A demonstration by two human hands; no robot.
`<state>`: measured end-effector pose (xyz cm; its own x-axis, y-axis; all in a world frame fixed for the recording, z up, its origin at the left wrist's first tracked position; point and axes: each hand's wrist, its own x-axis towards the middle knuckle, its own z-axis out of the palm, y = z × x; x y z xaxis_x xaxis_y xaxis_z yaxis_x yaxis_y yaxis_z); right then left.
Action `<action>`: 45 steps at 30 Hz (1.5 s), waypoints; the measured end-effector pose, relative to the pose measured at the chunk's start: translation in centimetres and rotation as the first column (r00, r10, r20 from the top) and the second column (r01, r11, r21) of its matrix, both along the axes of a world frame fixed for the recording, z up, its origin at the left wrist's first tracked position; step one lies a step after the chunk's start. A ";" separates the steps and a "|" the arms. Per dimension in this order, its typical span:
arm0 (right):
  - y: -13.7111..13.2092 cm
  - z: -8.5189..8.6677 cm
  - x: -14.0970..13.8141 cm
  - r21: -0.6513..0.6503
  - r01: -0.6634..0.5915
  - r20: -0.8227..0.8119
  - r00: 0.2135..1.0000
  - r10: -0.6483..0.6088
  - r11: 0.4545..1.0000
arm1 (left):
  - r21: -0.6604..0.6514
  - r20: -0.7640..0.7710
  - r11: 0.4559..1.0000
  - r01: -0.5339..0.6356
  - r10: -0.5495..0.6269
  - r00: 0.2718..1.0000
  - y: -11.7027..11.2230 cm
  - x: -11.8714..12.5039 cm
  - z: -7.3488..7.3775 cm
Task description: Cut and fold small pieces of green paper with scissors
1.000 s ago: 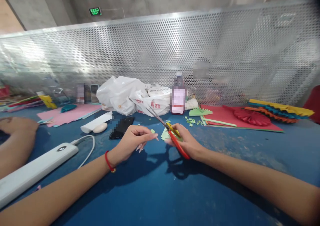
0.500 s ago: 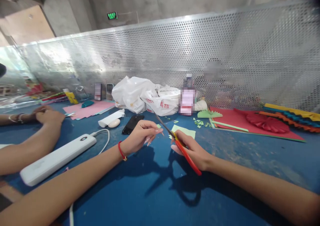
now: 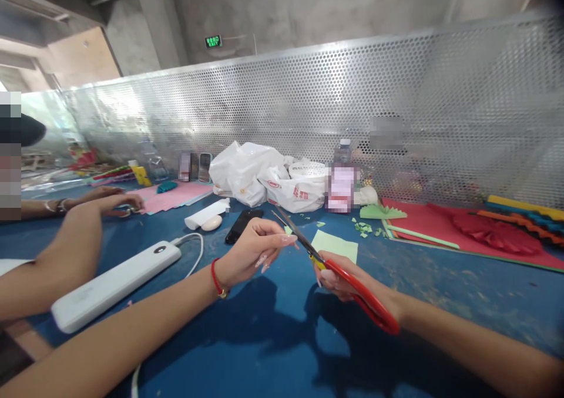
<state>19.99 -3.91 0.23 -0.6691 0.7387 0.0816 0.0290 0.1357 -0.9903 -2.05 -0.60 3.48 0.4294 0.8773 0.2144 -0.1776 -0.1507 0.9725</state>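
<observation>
Head view, left to right: co-worker's forearm (image 3: 81,251); long white device (image 3: 117,286) and cable (image 3: 201,248) crowding the wearer's left forearm (image 3: 150,327). Black phone (image 3: 242,225) just behind left hand (image 3: 259,248), thumb and forefinger together at green scrap (image 3: 288,230); cannot tell if pinched. Scissors (image 3: 361,288) gripped in right hand (image 3: 338,286), blades near left fingertips. Green sheet (image 3: 341,245) beyond; red sheets' (image 3: 423,219) edge farther right. Perforated screen (image 3: 286,104) bounds rear; blue tabletop (image 3: 247,345) stretches between forearms.

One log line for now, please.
left hand: apparently pinching green scrap | right hand: holding red-handled scissors | blue table: pale green sheet beyond right hand, black phone beyond left
</observation>
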 end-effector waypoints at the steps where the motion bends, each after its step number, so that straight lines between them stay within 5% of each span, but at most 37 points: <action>1: 0.0 0.1 0.0 0.000 -0.002 0.004 1.000 0.002 1.000 | -0.007 0.008 1.000 0.008 -0.008 1.000 -0.1 0.0 0.1; 17: 0.8 -1.2 -0.5 -0.066 -0.065 0.005 0.998 0.065 0.996 | -0.095 0.100 0.982 0.162 -0.152 0.983 -0.3 0.3 -0.8; 23: -0.1 -0.3 -0.4 -0.152 -0.042 -0.025 0.999 0.039 0.988 | -0.125 0.109 0.979 0.161 -0.148 0.983 0.0 0.1 -1.0; 45: -0.8 -1.5 0.0 -0.217 0.010 -0.001 1.000 -0.011 0.976 | -0.117 0.133 0.983 0.141 -0.125 0.983 0.1 0.0 -1.0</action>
<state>19.97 -4.74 -1.23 -0.6613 0.7459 -0.0800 0.0275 -0.0825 -0.9962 -2.03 -0.51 2.52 0.5207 0.8375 0.1655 -0.3092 0.0043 0.9510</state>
